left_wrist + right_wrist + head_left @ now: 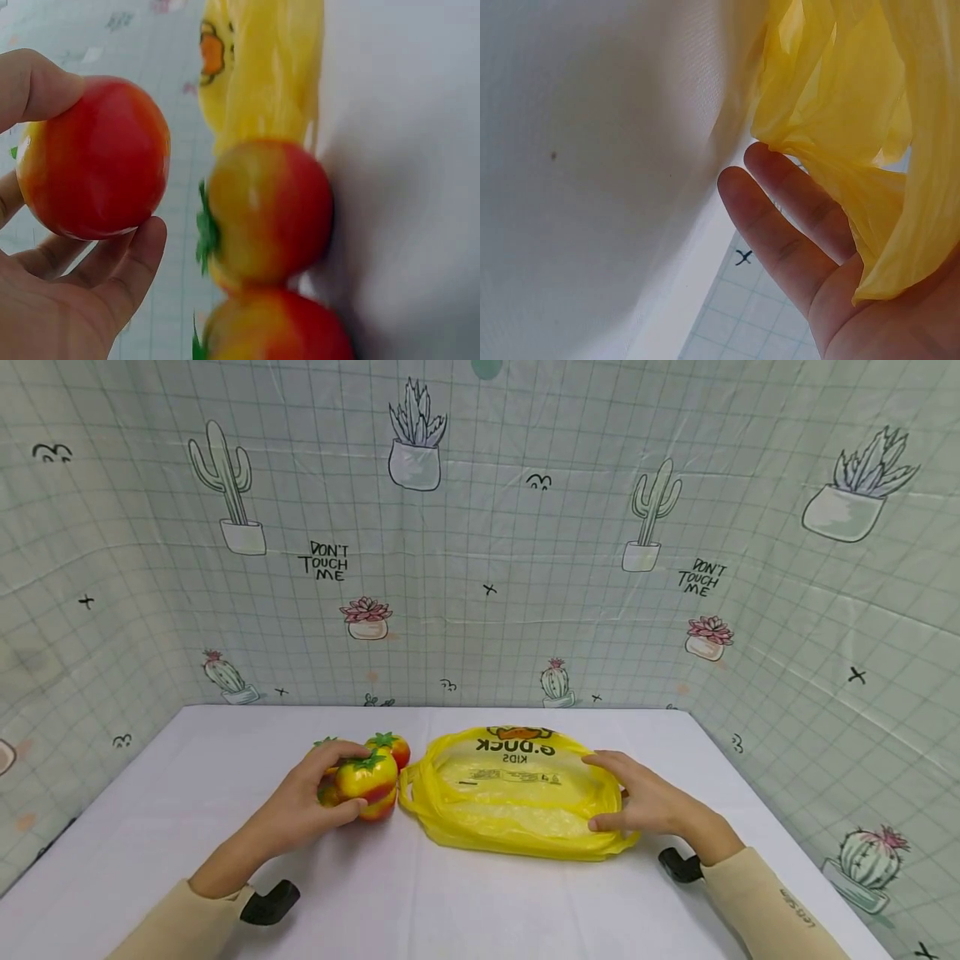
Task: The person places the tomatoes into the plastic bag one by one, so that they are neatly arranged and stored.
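My left hand (318,793) grips a glossy red-and-yellow tomato (366,777) with a green leafy top, thumb on one side and fingers on the other. In the left wrist view, this tomato (112,161) is held apart from other tomatoes (270,214). At the right end of a yellow plastic bag (517,843) is my right hand (645,797), its thumb and forefinger spread apart over the bag's edge. The right wrist view shows two nearly straight fingers (780,232) beside the bag (855,97), whose thin edge drapes over the palm.
Several more tomatoes (392,748) sit together around and behind the left hand, left of the bag. A white cloth (495,910) covers the table. Patterned curtain walls (480,635) enclose its back and sides. Dark wrist devices (272,903) show at both sleeves.
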Action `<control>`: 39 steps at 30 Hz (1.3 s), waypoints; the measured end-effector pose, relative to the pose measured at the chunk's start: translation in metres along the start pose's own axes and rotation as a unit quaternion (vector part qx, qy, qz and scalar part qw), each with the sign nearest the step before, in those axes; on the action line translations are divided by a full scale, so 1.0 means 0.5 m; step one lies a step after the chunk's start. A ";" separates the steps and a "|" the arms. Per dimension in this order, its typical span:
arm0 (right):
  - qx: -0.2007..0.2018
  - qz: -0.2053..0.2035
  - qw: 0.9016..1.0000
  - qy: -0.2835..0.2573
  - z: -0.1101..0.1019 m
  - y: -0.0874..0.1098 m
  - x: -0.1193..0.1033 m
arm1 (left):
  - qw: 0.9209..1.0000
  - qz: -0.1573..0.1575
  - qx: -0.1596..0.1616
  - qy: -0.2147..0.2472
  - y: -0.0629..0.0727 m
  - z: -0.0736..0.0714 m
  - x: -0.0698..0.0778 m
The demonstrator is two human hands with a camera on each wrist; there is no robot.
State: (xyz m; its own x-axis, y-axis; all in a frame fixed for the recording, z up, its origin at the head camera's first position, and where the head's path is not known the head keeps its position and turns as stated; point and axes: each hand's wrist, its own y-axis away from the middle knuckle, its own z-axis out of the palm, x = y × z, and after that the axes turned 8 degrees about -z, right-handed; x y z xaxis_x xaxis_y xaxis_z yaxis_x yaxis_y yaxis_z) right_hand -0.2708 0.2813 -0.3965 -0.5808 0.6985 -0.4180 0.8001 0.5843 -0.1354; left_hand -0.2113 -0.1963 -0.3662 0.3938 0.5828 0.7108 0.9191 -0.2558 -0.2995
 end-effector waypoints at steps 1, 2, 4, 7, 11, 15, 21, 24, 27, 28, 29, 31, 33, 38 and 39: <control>0.000 0.000 1.000 0.001 0.000 -0.001 0.000 | 1.000 -0.001 -0.004 0.003 -0.002 0.005 0.004; 0.000 0.001 1.000 0.002 0.000 -0.001 0.000 | 1.000 -0.002 -0.008 0.006 -0.004 0.009 0.008; 0.001 0.001 1.000 0.002 0.000 -0.002 0.000 | 1.000 -0.004 -0.016 0.011 -0.008 0.018 0.016; 0.001 0.004 1.000 -0.001 0.001 -0.003 0.000 | 0.999 0.003 -0.024 0.021 -0.015 0.032 0.027; -0.002 0.011 1.000 -0.008 0.003 -0.002 -0.001 | 0.999 0.021 -0.031 0.025 -0.030 0.054 0.039; -0.003 0.015 1.000 -0.013 0.003 -0.002 -0.003 | 0.998 0.033 -0.048 0.026 -0.046 0.080 0.056; -0.004 0.015 1.000 -0.011 0.003 -0.001 -0.003 | 0.995 0.039 -0.082 0.045 -0.062 0.116 0.084; -0.004 0.012 1.000 -0.007 0.002 -0.001 -0.002 | 0.992 0.052 -0.094 0.060 -0.070 0.133 0.091; -0.007 0.010 1.000 -0.003 0.001 -0.003 -0.001 | 0.989 0.063 -0.103 0.079 -0.077 0.151 0.094; -0.007 0.010 1.000 -0.004 0.001 -0.003 -0.001 | 0.989 0.065 -0.105 0.081 -0.079 0.156 0.095; -0.007 0.010 1.000 -0.005 0.001 -0.003 -0.001 | 0.989 0.065 -0.105 0.081 -0.081 0.162 0.096; -0.008 0.011 1.000 -0.005 0.002 -0.003 -0.001 | 0.989 0.062 -0.106 0.079 -0.085 0.172 0.100; -0.008 0.012 1.000 -0.006 0.003 -0.003 -0.002 | 0.990 0.057 -0.106 0.074 -0.088 0.181 0.105; -0.009 0.012 1.000 -0.002 0.002 -0.002 -0.003 | 0.990 0.050 -0.105 0.075 -0.101 0.202 0.120; -0.009 0.011 1.000 0.001 0.002 -0.002 -0.002 | 0.991 0.048 -0.104 0.076 -0.104 0.207 0.122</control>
State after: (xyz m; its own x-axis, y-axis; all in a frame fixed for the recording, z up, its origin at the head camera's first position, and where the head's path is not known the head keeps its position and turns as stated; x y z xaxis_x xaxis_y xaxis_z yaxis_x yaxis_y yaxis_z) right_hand -0.2707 0.2797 -0.3966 -0.5631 0.7123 -0.4190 0.8102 0.5758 -0.1101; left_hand -0.2344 -0.0673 -0.3730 0.4596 0.4300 0.7771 0.8496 -0.4676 -0.2438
